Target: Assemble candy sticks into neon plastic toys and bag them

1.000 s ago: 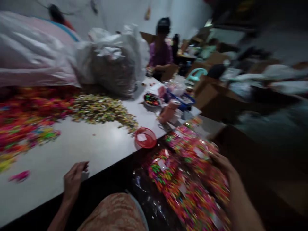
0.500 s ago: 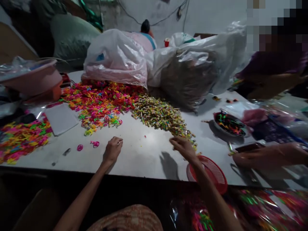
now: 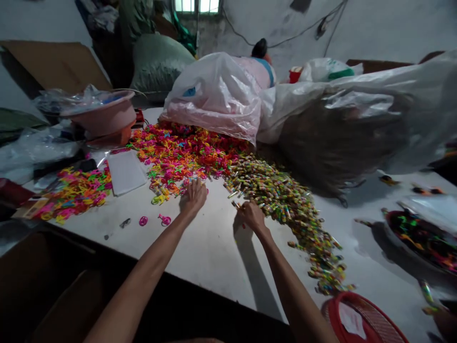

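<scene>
My left hand (image 3: 194,195) lies at the near edge of a heap of small bright plastic pieces (image 3: 189,147), its fingers stretched out and touching the nearest ones. My right hand (image 3: 252,215) is closed in a pinch on a small clear tube with colourful contents (image 3: 235,205), whose end sticks out to the left. Right beside it spreads a pile of similar tubes (image 3: 285,205). Two pink plastic pieces, one a ring (image 3: 143,221) and one with a loop (image 3: 164,219), lie apart on the white table (image 3: 210,252).
Large plastic sacks (image 3: 221,95) stand behind the heaps. At left are a white pad (image 3: 126,172), a second plastic heap (image 3: 76,188) and a pink basin (image 3: 103,114). A red basket (image 3: 378,314) sits near right, with a dark-filled bowl (image 3: 421,238) beyond.
My left hand has moved forward to the plastic heap and its fingers have stretched out. My right hand has moved to the tube pile's left edge and pinches a tube. The view has turned right-to-left.
</scene>
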The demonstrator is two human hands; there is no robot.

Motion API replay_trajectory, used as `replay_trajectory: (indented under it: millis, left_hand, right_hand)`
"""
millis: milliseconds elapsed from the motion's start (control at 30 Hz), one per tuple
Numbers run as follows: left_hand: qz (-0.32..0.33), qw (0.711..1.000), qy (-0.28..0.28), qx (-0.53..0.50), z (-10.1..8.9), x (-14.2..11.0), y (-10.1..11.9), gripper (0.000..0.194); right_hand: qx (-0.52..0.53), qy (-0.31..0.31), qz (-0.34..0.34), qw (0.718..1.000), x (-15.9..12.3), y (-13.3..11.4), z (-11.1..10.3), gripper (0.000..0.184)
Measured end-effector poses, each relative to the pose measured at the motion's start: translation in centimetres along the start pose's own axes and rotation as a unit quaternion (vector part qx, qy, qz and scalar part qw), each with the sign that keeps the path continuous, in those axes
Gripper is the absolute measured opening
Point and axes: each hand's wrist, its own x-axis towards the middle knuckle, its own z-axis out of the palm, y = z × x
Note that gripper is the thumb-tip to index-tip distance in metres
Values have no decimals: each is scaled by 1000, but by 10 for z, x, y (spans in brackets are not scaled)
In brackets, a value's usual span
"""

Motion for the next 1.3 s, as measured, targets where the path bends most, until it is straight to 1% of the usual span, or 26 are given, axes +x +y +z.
replay_trajectory:
  millis: [100,167,233,300,367,400,467,533,567,633,700,767,800,867,900,967,1033,1100,1133,1200,1233,1267,1300]
  left_hand:
    - [8,1000,-2,11,6,-17,-3,27]
    - [22,999,-2,28,5,-37,-10,26]
    - [55,997,-2,47,2,-61,-20,29]
    - [100,993,-9,60,-3,-85,-28,33]
    - [121,990,-17,66,-10,-106,-38,37]
    - [115,991,-16,71,-15,-113,-43,39]
    - [77,994,-10,83,-29,-122,-57,41]
    - [29,995,-14,93,-46,-121,-75,39]
    - [12,995,-20,94,-54,-117,-83,37]
    - [-8,996,-25,86,-67,-102,-97,36]
    - [-16,997,-14,74,-70,-79,-102,43]
    - [-20,997,-13,67,-62,-53,-101,52]
    - [-24,997,-24,67,-55,-41,-99,54]
    - [-29,995,-59,72,-42,-24,-98,52]
    - [-27,994,-72,75,-37,-20,-100,48]
    - [-7,994,-74,79,-32,-23,-110,37]
    - [27,995,-54,76,-34,-30,-125,27]
    - [45,997,-26,62,-40,-26,-140,23]
    - [40,998,-11,53,-44,-17,-145,24]
    - [5,999,12,43,-50,18,-150,32]
    - [-19,999,9,43,-51,41,-149,37]
    - [-44,998,-6,48,-52,66,-147,43]
    - [-75,995,-39,53,-51,89,-143,49]
  right_hand:
    - [-16,3,-9,1000,-11,2,6,26]
    - [-31,14,-1,999,-14,5,8,28]
    - [-39,17,13,999,-14,4,8,29]
    - [-41,19,15,999,-14,-2,8,29]
    - [-40,24,-14,999,-14,-14,7,30]
    - [-42,22,-36,998,-14,-21,7,30]
    - [-46,8,-60,997,-13,-30,6,29]
    - [-44,6,-44,998,-10,-29,6,28]
    - [-38,22,-25,999,-7,-25,7,28]
    - [-27,81,-1,996,0,-11,12,31]
    - [-30,139,-6,990,6,2,22,30]
    - [-37,200,-26,979,10,9,35,28]
    - [-38,234,-40,971,10,11,42,28]
    - [-28,300,-62,952,9,10,54,30]
    - [-20,323,-70,944,8,10,58,31]
    - [-6,344,-78,936,6,9,63,32]
    - [4,353,-76,933,5,10,64,33]
    - [5,357,-73,931,6,11,63,34]
    - [5,359,-72,931,6,12,63,34]
    - [5,362,-73,929,8,13,63,34]
    - [7,364,-74,928,8,13,64,35]
    - [10,366,-75,927,9,13,64,35]
    - [13,368,-78,927,9,13,64,35]
